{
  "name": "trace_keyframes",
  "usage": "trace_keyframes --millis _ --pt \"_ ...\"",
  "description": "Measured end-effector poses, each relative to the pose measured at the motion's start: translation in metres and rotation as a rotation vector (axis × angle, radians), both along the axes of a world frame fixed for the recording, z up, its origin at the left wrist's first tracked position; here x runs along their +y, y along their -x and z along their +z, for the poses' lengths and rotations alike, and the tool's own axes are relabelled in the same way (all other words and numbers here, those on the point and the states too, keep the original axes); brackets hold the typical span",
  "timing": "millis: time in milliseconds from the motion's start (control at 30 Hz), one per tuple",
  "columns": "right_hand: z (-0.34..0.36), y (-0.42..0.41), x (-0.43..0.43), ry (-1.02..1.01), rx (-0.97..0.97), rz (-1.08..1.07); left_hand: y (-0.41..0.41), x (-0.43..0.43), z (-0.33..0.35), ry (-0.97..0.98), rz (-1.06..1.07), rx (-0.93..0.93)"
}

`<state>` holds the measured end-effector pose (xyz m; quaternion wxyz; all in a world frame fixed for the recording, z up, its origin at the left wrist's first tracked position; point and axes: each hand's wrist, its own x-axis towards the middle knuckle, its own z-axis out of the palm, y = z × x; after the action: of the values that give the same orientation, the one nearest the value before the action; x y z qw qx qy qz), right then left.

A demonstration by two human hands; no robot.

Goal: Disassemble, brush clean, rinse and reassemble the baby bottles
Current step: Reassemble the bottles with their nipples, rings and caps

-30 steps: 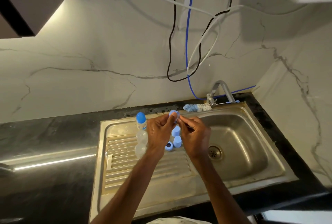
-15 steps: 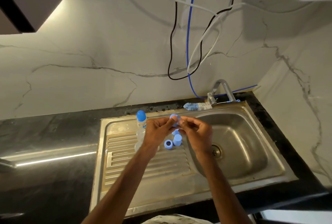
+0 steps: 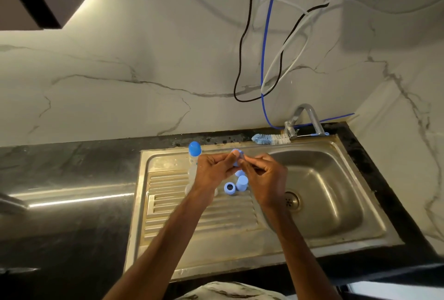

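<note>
Over the ribbed side of the steel sink [image 3: 192,222], two bare arms reach out from the near edge. The left hand [image 3: 212,172] and the right hand [image 3: 265,177] meet just above the steel. Each one pinches the same small blue bottle part [image 3: 236,155] with the tips of its fingers. The part sits right between the two hands, up off the sink.

Just under the hands, more blue pieces lie close together on the ribbed side. A blue ring [image 3: 230,188] shows its hole. A blue cap [image 3: 242,183] is just beside it. A little blue piece [image 3: 239,173] is partly hidden by the right hand.

Left of the hands, a clear bottle [image 3: 194,149] with a round blue top stands upright. The sink's bowl and drain [image 3: 292,200] are on the right. A black desk [image 3: 72,215] holds the sink.

Farther back, a bottle brush [image 3: 270,139] lies along the sink's back edge, beside the tap [image 3: 304,117]. Behind it, black, blue and white cables [image 3: 263,59] hang on the marble wall.
</note>
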<state>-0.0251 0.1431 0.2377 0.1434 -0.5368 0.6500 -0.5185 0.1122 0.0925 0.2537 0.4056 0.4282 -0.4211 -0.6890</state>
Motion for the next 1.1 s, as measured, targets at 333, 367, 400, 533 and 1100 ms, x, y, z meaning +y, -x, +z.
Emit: trace_keyframes --millis 333,367,400,533,1100 --pt "-0.010 -0.003 -0.017 -0.206 -0.522 -0.027 -0.033 -0.030 -0.016 0.106 0.035 -0.304" --pt "-0.011 -0.004 -0.020 -0.235 -0.604 -0.023 -0.038 -0.036 -0.024 0.119 0.106 -0.396" --pt "-0.014 -0.004 -0.024 -0.258 -0.672 -0.018 -0.043 -0.042 -0.033 0.139 0.183 -0.506" --pt "-0.026 -0.004 -0.038 -0.352 -0.753 0.010 -0.059 -0.060 -0.072 0.221 0.308 -0.964" --pt "-0.064 0.008 -0.062 -0.541 -0.804 -0.007 -0.049 -0.102 -0.139 0.034 -0.178 -1.308"
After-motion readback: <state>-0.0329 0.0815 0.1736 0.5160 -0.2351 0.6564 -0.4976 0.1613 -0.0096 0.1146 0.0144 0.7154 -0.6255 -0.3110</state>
